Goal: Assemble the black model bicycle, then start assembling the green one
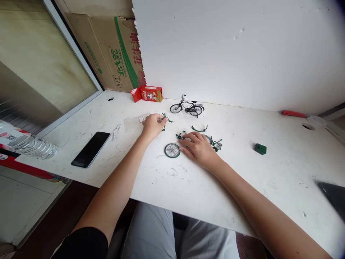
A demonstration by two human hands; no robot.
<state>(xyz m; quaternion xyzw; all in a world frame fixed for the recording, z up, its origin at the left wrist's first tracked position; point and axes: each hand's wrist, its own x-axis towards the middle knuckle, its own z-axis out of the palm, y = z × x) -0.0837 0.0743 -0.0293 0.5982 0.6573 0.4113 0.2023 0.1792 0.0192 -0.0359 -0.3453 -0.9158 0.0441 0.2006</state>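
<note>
My left hand [153,126] is closed in a pinch on a small green model bicycle handlebar [165,116] above the white table. Beside its fingertips lies a curved green piece [169,121]. My right hand [201,148] rests low over the green model parts, palm down with its fingers apart. Close to its fingertips lie a green-rimmed spoked wheel [172,150] and a small dark green part [180,136]. A second wheel [207,139] and further green parts [216,144] are partly hidden behind this hand. A curved green mudguard [199,129] lies just beyond it.
A black model bicycle [187,108] stands at the back, with a red box [151,94] to its left. A phone [91,149] and a water bottle [29,142] are on the left. A green block [260,149] lies right. A white board [237,54] stands behind.
</note>
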